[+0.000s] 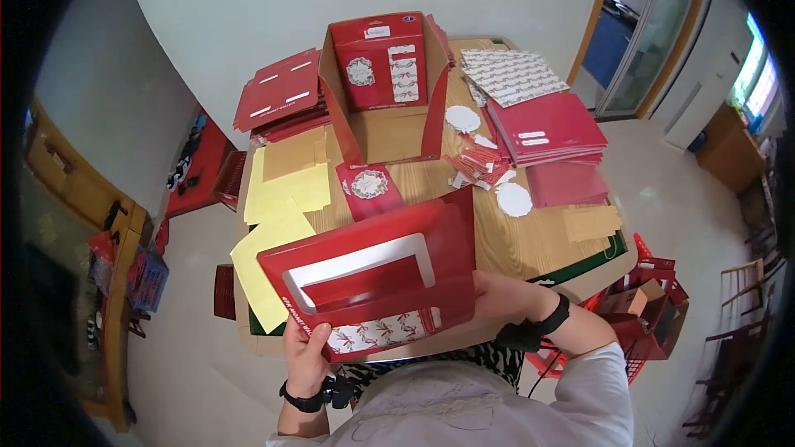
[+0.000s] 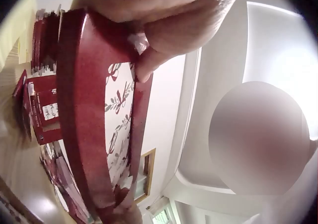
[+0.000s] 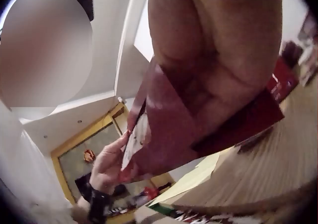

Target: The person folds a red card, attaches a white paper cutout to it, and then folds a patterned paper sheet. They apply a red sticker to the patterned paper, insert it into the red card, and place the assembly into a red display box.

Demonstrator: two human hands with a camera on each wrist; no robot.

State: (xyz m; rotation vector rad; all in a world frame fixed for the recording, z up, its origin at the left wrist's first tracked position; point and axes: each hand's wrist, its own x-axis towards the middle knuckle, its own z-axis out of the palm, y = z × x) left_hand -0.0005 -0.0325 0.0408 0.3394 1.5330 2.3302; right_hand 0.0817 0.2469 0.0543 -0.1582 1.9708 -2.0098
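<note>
Both hands hold a red cardboard box (image 1: 373,269), tilted above the table's front edge. It has a white-framed cutout and a panel of white paper with red bows and green sprigs (image 2: 118,104). My left hand (image 1: 306,352) grips its lower left corner, thumb on the front face. At the right end, my right hand (image 1: 501,298) grips the box by its side panel, with its fingertips hidden behind the card. Just beyond the box, a pink card with a round wreath label (image 1: 369,184) lies on the table.
A large open red carton (image 1: 389,128) stands at the back of the table (image 1: 497,252). Red card stacks (image 1: 281,91) lie left, more red folders (image 1: 551,128) right. Yellow sheets (image 1: 286,186), white scalloped labels (image 1: 513,199) and small red strips (image 1: 480,164) lie around. A red crate (image 1: 633,364) stands at lower right.
</note>
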